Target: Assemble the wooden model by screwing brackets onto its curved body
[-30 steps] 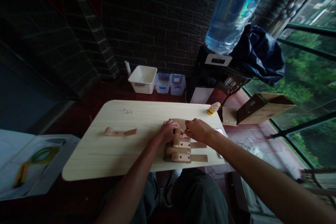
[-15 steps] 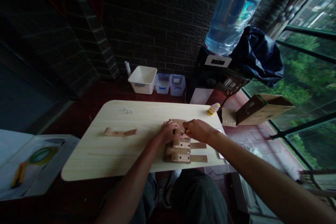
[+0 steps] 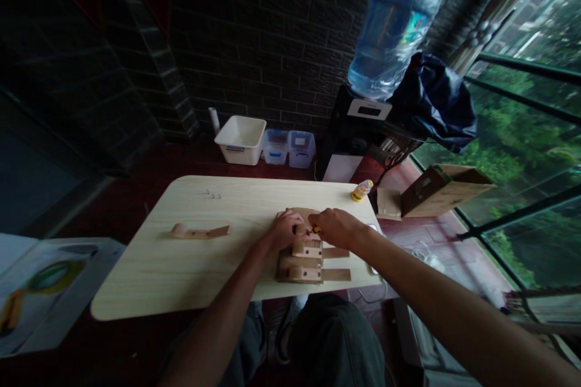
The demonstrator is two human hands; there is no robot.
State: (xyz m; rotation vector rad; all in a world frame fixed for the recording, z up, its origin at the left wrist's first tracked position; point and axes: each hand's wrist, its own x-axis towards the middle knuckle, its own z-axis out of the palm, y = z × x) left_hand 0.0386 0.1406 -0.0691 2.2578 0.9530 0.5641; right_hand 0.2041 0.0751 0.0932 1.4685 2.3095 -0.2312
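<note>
A wooden assembly (image 3: 284, 266) of a block and curved strips fixed with dark screws lies on the table, its flat slats (image 3: 337, 275) sticking out to the right. My left hand (image 3: 285, 228) is closed around a rounded wooden piece (image 3: 300, 229) at the assembly's far end. From the right, my right hand (image 3: 334, 225) grips a screwdriver with a yellow and black handle (image 3: 316, 230), mostly hidden by the fingers. Its tip points left at that wooden piece; whether it sits in a screw is too small to tell. A loose curved wooden strip (image 3: 200, 233) lies farther left.
Several small screws (image 3: 213, 195) lie near the far left of the pale table (image 3: 149, 272). A yellow-capped bottle (image 3: 362, 190) stands at the far right corner. Beyond are plastic bins (image 3: 240, 148) and a water dispenser (image 3: 345, 166). A white box (image 3: 86, 278) with tape is at left.
The whole view has shifted slightly, so the table and things appear a little farther left. Both hands keep their places at the wooden assembly, with the same grips.
</note>
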